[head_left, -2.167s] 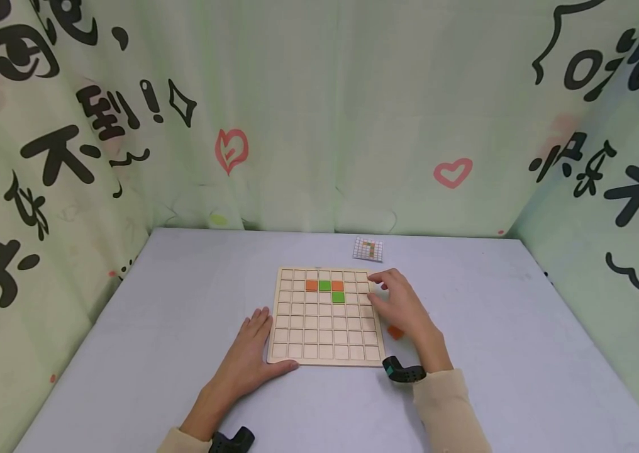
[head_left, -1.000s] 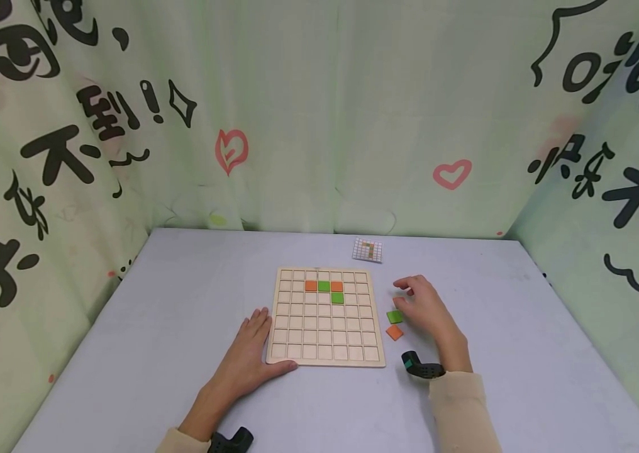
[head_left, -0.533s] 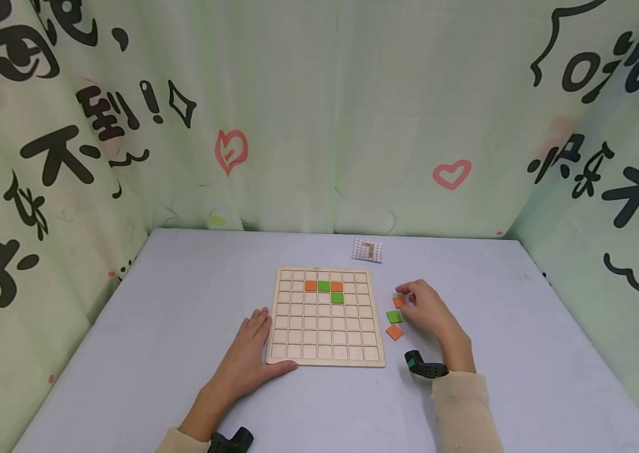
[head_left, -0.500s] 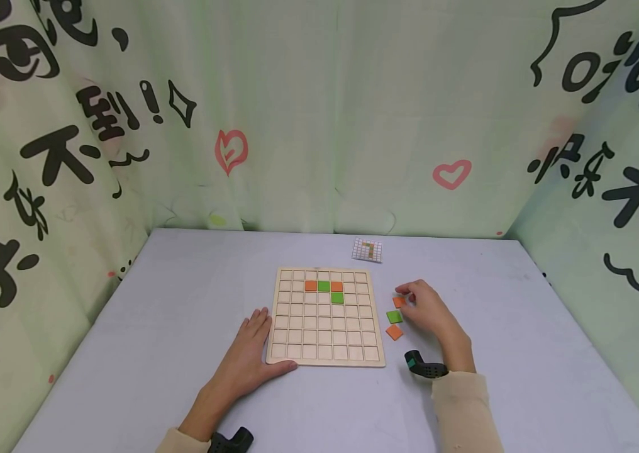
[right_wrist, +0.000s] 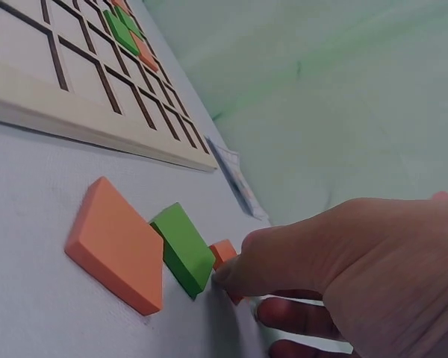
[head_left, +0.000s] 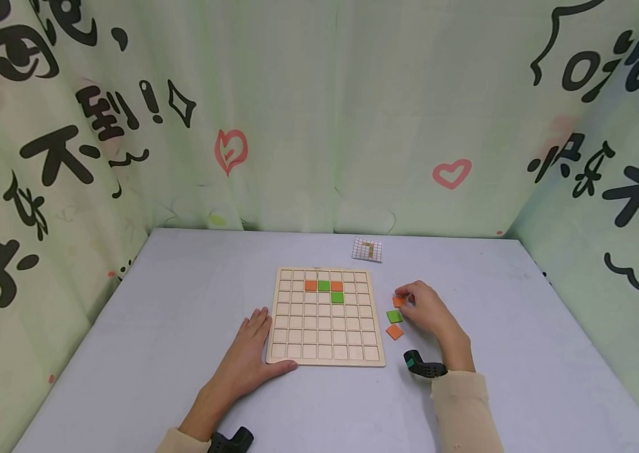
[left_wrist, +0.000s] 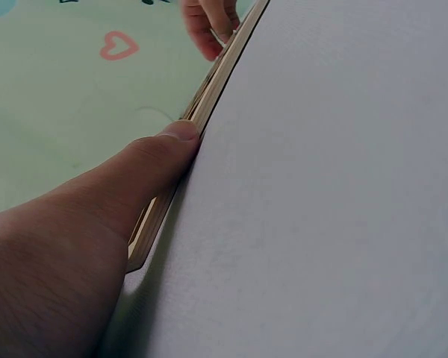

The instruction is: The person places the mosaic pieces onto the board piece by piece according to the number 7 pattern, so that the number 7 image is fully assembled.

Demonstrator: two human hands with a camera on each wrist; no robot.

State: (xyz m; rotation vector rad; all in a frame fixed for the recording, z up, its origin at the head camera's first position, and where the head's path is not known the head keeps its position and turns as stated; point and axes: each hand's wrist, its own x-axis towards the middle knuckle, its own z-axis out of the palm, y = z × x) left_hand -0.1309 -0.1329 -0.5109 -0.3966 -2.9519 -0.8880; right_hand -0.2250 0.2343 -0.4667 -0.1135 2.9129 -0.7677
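A wooden grid board (head_left: 306,341) lies on the table with two orange and two green square tiles set in its upper cells. My left hand (head_left: 247,355) rests at its lower left corner, fingers extended along the left side. In the left wrist view the thumb presses on the board's front edge (left_wrist: 209,101). To the right of the board, my right hand (head_left: 428,306) pinches an orange tile (head_left: 397,302) between thumb and fingers, low at the table. Nearer to me lie a loose green tile (right_wrist: 183,250) and another orange tile (right_wrist: 116,246).
Behind the board a small card (head_left: 367,250) printed with a coloured grid lies on the white table (head_left: 183,283). Pale green curtains (head_left: 297,126) with black writing and hearts enclose the table's back and sides.
My right hand has moved right, away from the board's upper right edge, and come down onto the far orange tile. The loose green tile came into view. The left hand has stayed still.
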